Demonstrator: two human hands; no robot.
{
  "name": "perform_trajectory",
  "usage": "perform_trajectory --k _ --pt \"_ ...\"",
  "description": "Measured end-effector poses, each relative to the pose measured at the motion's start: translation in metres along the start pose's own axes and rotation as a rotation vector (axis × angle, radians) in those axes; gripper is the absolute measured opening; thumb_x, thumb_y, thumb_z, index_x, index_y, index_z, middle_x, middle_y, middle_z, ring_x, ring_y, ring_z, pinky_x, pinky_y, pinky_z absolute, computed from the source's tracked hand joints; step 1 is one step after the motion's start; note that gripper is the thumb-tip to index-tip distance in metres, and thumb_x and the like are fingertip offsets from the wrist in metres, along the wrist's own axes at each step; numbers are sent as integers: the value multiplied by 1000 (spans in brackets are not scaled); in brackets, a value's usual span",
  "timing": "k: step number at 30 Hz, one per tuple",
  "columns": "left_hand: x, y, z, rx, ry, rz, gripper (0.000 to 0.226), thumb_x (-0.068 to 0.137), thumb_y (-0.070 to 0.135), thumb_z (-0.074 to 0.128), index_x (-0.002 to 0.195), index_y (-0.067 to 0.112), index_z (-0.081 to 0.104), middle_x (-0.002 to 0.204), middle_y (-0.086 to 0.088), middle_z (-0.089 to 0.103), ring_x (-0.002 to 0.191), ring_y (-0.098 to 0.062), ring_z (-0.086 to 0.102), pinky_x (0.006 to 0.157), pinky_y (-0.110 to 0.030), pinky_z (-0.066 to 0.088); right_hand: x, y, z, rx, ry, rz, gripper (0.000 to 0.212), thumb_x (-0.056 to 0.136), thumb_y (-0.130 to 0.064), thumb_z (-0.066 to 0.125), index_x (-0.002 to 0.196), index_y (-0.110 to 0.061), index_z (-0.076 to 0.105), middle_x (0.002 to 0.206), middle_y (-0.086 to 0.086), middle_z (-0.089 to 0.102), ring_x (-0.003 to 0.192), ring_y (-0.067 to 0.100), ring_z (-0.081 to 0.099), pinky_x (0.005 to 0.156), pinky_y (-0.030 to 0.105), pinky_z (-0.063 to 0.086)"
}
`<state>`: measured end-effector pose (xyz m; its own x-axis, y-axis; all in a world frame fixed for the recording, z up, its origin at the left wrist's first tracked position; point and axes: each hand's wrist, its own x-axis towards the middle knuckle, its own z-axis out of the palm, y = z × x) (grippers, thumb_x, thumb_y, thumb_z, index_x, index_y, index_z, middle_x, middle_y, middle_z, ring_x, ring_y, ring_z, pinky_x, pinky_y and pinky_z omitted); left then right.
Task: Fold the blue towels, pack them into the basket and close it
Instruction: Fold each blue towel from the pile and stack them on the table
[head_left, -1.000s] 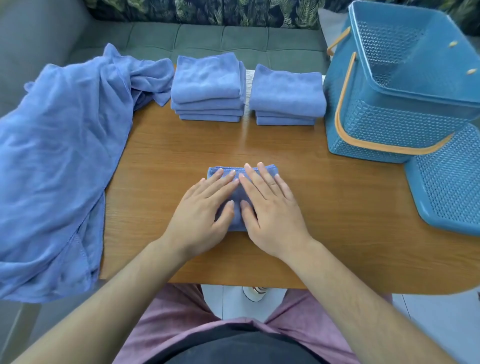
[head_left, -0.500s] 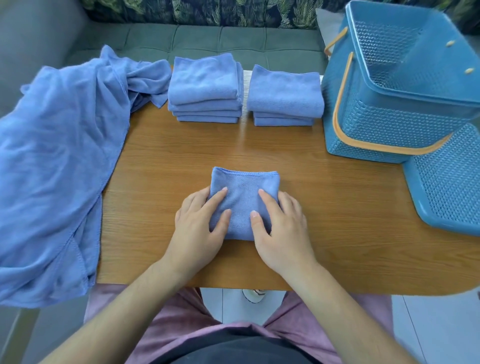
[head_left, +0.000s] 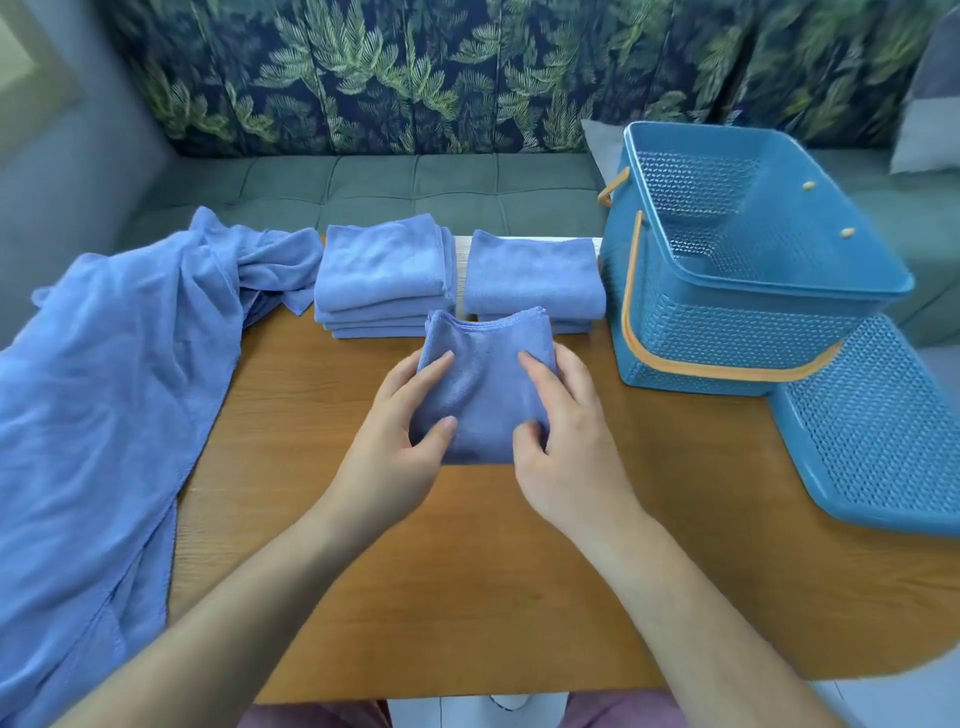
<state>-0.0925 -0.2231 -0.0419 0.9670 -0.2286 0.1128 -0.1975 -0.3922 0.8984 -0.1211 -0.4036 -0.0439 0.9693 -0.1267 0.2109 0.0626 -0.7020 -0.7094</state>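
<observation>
At the far left, a heap of unfolded blue towels (head_left: 104, 389) is draped over the end of the wooden table (head_left: 467, 571) and hangs off its edge. If any more of its weight goes over, the heap could slide to the floor. Next along the back edge is the taller stack of folded towels (head_left: 382, 270).

In front of it, the left hand (head_left: 400, 431) pinches the left side of a folded towel (head_left: 485, 384), with the thumb on the near face and the forefinger laid on top. The other fingers are hidden behind the cloth. The right hand (head_left: 566, 431) grips the opposite side in the same way. The towel appears to be raised off the tabletop and tilted toward the camera, and its top edge overlaps both stacks in the view.

Only the two side grips hold the layers together. If either thumb slackens, or the hands drift apart, the fold could fall open. Setting the towel down off-centre could push a stack askew, the taller one sooner.

To the right is the shorter stack (head_left: 535, 275), just beside the open blue basket (head_left: 727, 322). The basket's orange handle (head_left: 631, 291) is folded down across its front, and no towels show inside it. Its perforated lid (head_left: 872, 431) lies at the table's right edge, where a careless elbow could knock it off.
</observation>
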Motion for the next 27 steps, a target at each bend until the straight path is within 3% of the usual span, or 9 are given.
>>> perform_trajectory --k 3,6,9,13,15,17,19,21,27 --pt "60 19 1 34 2 6 58 98 10 59 149 30 43 147 27 24 125 29 22 91 10 20 57 -7 -10 -186 81 -29 64 87 -3 51 150 -11 45 163 9 25 134 34 39 114 41 33" --pt "123 31 10 75 -14 20 59 97 8 56 152 26 41 149 19 23 134 10 22 89 11 19 116 -11 -18 -362 104 14 66 89 -6 51 153 -13 37 167 6 15 135 36 37 108 48 35" --pt "175 35 21 130 -15 40 58 95 8 54 151 19 41 159 8 27 145 -10 30 114 -21 28 163 1 -15 -473 121 77 64 91 -8 50 152 -14 34 168 4 7 133 34 37 108 44 32" --pt "209 11 46 494 -36 25 41 101 27 50 139 13 53 167 -3 15 149 -22 26 116 -37 27 193 31 3 -622 119 199 57 96 -9 47 150 -16 35 169 5 -4 150 39 15 122 46 19" --pt "215 -1 58 672 30 96 38 103 33 44 131 13 59 168 -7 8 153 -23 15 121 -42 15 194 39 12 -628 88 162 50 101 -19 40 150 -19 38 170 5 0 155 35 3 124 46 13" --pt "221 -5 64 701 28 194 45 106 33 37 145 16 49 168 -5 9 155 -21 7 123 -40 4 190 45 21 -622 43 88 51 106 -33 31 156 -23 33 170 5 7 156 30 2 125 46 8" --pt "225 -12 69 722 -99 230 50 108 37 28 153 20 37 168 -3 14 155 -23 8 123 -42 6 183 57 28 -644 -67 95 55 108 -39 22 161 -25 19 170 4 8 156 26 2 126 45 4" --pt "224 -24 76 763 -211 218 54 107 42 18 158 24 27 168 -2 13 155 -25 6 124 -45 7 178 70 31 -638 -133 119 56 108 -38 21 162 -26 11 170 3 4 157 24 0 126 44 1" --pt "221 -26 84 741 -247 97 54 109 42 15 160 25 15 169 2 3 155 -21 -5 125 -43 -2 184 73 29 -629 -206 141 59 107 -40 21 162 -29 5 170 2 -3 156 25 -6 126 47 -2"
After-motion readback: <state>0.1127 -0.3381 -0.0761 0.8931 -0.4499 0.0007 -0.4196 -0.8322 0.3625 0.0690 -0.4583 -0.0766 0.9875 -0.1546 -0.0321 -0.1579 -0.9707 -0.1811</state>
